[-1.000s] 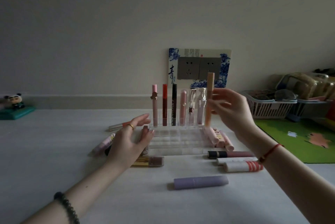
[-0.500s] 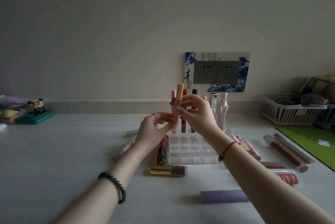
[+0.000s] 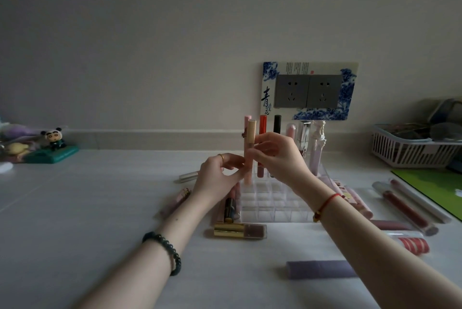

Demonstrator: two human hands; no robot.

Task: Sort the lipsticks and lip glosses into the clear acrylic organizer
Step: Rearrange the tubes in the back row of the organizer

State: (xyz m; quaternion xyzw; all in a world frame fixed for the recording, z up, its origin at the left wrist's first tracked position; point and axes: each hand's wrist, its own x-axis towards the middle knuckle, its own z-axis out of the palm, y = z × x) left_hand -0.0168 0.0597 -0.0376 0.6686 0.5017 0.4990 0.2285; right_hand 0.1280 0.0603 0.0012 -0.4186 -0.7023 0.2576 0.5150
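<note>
At the far left a panda figure (image 3: 53,137) sits at the back of the pale table (image 3: 87,208). Further right, a silver tube (image 3: 188,176) and a pink tube (image 3: 175,202) lie flat just left of the left hand (image 3: 220,178). That hand's thumb and forefinger pinch the lower part of the peach lip gloss (image 3: 250,138). The gloss stands upright with its long axis vertical, its paler cap on top and its base down over the back left corner of the clear acrylic organizer (image 3: 275,208). I cannot tell whether the base has entered a cell. Near the organizer's front left corner lies a gold-capped gloss (image 3: 240,230), its long axis left to right and its gold cap to the left. The right hand (image 3: 277,156) meets the left at the peach gloss and grips its middle with curled fingers. The organizer's back row holds upright tubes, among them a red tube (image 3: 262,125), a black tube (image 3: 277,123) and a white tube (image 3: 318,143). Above them a blue-patterned socket plate (image 3: 350,88) is fixed to the wall. In the foreground a purple tube (image 3: 320,269) lies on its side, and a red-striped tube (image 3: 412,245) lies flat further right. A white basket (image 3: 410,151) and a green mat (image 3: 435,188) are at the right edge.
</note>
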